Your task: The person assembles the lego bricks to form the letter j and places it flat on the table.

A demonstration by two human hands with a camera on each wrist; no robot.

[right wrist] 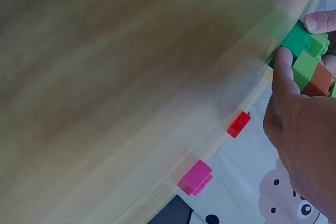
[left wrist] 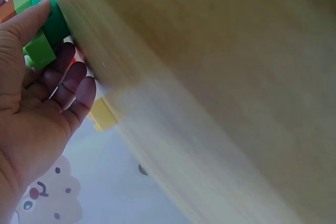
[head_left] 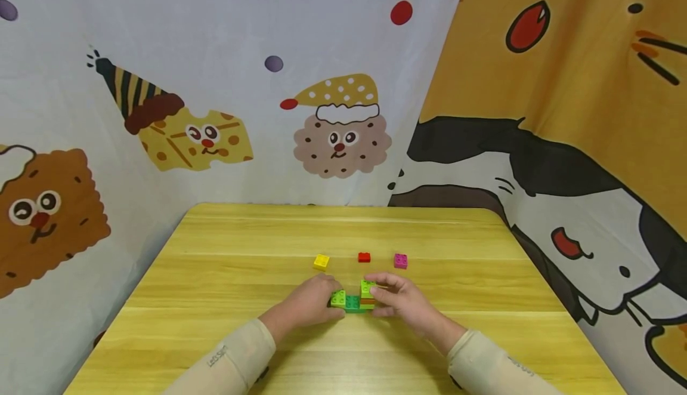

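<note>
A toy building-brick assembly lies between both hands near the middle of the table. Its dark green base (head_left: pixel 352 304) carries a light green brick (head_left: pixel 338 298) at the left end. At the right end rises a stack with an orange brick (right wrist: pixel 317 81) between light green ones. My left hand (head_left: pixel 311 301) holds the left end, thumb against the near side of the base in the left wrist view and fingers behind. My right hand (head_left: pixel 409 305) grips the stacked end, with one finger against the green bricks in the right wrist view.
Behind the assembly, three loose bricks lie in a row on the wooden table (head_left: pixel 225 264): yellow (head_left: pixel 321 261), red (head_left: pixel 364 257) and magenta (head_left: pixel 401 261). A printed cloth (head_left: pixel 225 37) hangs beyond the table's far edge.
</note>
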